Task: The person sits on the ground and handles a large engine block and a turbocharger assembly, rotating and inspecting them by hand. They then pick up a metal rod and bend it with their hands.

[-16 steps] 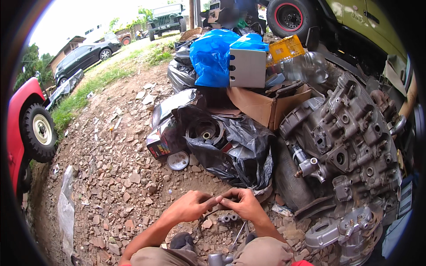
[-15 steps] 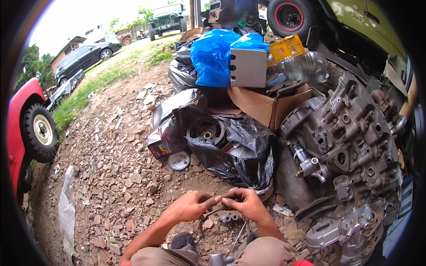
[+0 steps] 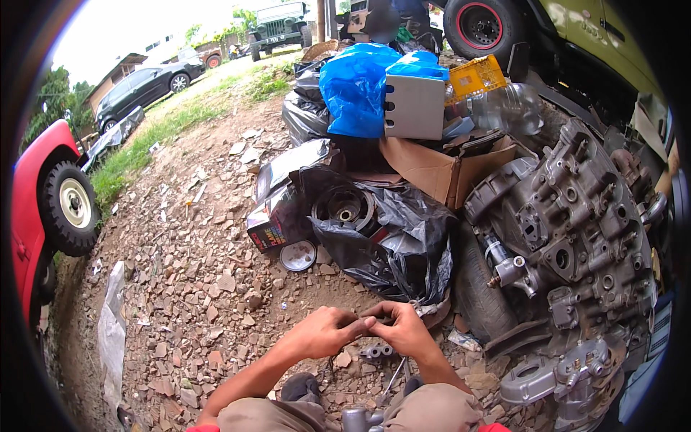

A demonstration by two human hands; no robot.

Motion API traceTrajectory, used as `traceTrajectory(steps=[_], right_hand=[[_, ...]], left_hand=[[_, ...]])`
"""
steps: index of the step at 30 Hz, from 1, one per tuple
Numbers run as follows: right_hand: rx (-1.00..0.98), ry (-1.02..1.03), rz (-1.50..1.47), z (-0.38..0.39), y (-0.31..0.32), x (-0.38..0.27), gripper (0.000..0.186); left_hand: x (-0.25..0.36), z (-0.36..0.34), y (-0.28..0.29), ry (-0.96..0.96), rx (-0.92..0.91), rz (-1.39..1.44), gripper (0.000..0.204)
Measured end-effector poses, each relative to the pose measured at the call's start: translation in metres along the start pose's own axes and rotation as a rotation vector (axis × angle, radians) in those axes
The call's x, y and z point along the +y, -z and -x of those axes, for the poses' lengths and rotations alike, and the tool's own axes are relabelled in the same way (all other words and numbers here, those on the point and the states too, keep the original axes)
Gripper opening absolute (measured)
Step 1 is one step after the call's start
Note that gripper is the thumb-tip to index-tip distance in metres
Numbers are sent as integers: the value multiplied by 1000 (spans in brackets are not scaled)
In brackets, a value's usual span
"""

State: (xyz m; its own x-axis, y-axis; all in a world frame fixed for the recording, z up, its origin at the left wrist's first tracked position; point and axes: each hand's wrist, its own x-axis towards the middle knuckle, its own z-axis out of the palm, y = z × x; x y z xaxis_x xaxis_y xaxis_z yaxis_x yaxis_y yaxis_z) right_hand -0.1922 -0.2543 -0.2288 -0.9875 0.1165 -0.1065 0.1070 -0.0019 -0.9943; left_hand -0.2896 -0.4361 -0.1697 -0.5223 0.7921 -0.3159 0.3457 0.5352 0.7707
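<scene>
My left hand [image 3: 330, 332] and my right hand [image 3: 396, 325] meet fingertip to fingertip above the stony ground, thumbs touching. Both are closed in a pinch. Whatever lies between the fingers is dark, small and mostly hidden, so I cannot make out its kind. Just below the hands a small grey metal part with round holes [image 3: 377, 351] rests on the stones. Beside it, near my right shin, lies a thin metal tool, perhaps a screwdriver [image 3: 393, 377]. A grey metal pipe-shaped piece [image 3: 354, 419] shows between my knees.
Ahead sits an open black plastic bag [image 3: 417, 248] with a round metal pulley [image 3: 344, 213], beside a printed box [image 3: 277, 223] and a round tin lid [image 3: 298, 255]. To the right stand a large greasy engine block [image 3: 568, 223], a tyre [image 3: 479, 288] and a metal housing [image 3: 529, 381].
The scene has shifted slightly right and up at the left as my head turned. My hands stay together, with the fingertips drawn closer and overlapping more.
</scene>
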Motion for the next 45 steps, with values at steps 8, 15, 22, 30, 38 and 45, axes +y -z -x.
traceTrajectory(steps=[8,15,22,30,38,45], right_hand=[[13,-21,20,-1,-2,-1,23],[33,-3,-99,1,9,6,20],[12,-64,-209,7,13,-1,21],[-2,-25,-235,6,11,1,22],[-20,-7,-149,0,13,9,25],[4,9,-89,-3,5,4,22]], left_hand=[[-1,-1,-1,-9,-11,-12,70],[-3,-2,2,-9,14,-2,69],[-9,0,4,5,21,37,68],[-8,-3,2,17,-13,34,68],[-7,-7,-4,-1,-11,56,69],[-6,-4,-4,20,10,66,68]])
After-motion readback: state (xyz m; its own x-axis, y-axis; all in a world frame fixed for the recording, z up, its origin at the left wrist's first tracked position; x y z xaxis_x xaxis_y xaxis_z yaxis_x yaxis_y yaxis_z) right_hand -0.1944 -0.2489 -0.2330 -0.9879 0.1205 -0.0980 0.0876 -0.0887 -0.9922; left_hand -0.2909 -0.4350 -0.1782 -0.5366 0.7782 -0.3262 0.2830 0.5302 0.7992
